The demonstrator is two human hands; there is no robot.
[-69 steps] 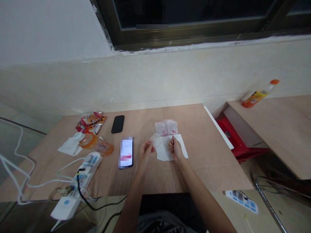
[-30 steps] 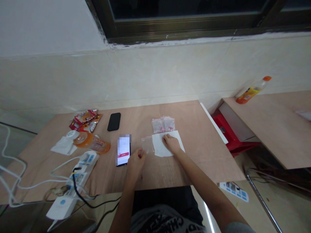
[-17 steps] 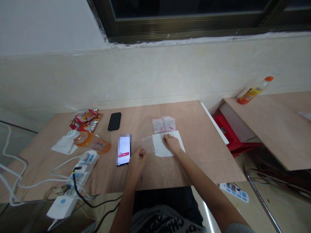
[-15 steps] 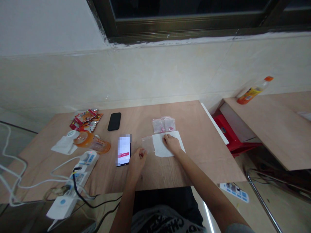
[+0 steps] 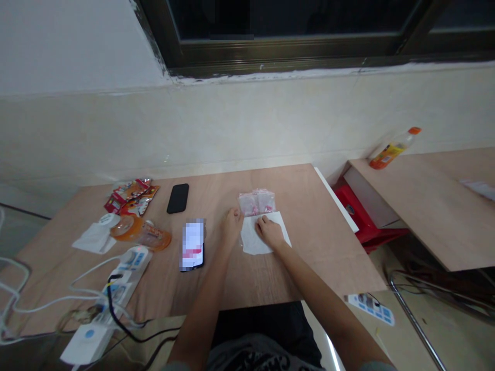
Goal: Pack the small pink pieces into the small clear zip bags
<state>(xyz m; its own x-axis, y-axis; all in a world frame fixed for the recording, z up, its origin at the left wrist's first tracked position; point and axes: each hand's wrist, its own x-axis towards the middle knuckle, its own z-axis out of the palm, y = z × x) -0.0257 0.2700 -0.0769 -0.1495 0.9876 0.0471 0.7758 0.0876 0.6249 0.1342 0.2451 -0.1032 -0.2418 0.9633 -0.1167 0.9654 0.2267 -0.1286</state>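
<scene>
A white sheet of paper [image 5: 253, 246] lies on the wooden table in front of me. My right hand [image 5: 269, 232] rests on it with curled fingers; whatever may be between the fingertips is hidden. At the paper's left edge is my left hand [image 5: 232, 226], its fingers drawn together, near the small clear plastic bags [image 5: 256, 202]. What it pinches, if anything, does not show. These bags lie side by side just beyond the paper, with small pinkish-red bits inside.
Left of my hands are a lit phone [image 5: 192, 245], a black phone [image 5: 178, 198], snack packets [image 5: 133, 197], an orange drink bottle [image 5: 141, 233] lying down and a power strip [image 5: 112, 304] with cables. Another bottle [image 5: 392, 150] and a red stool [image 5: 358, 219] are at the right.
My left hand has moved forward and right, up to the paper's left edge. It now covers where a flat clear bag showed. The right hand stays on the paper.
</scene>
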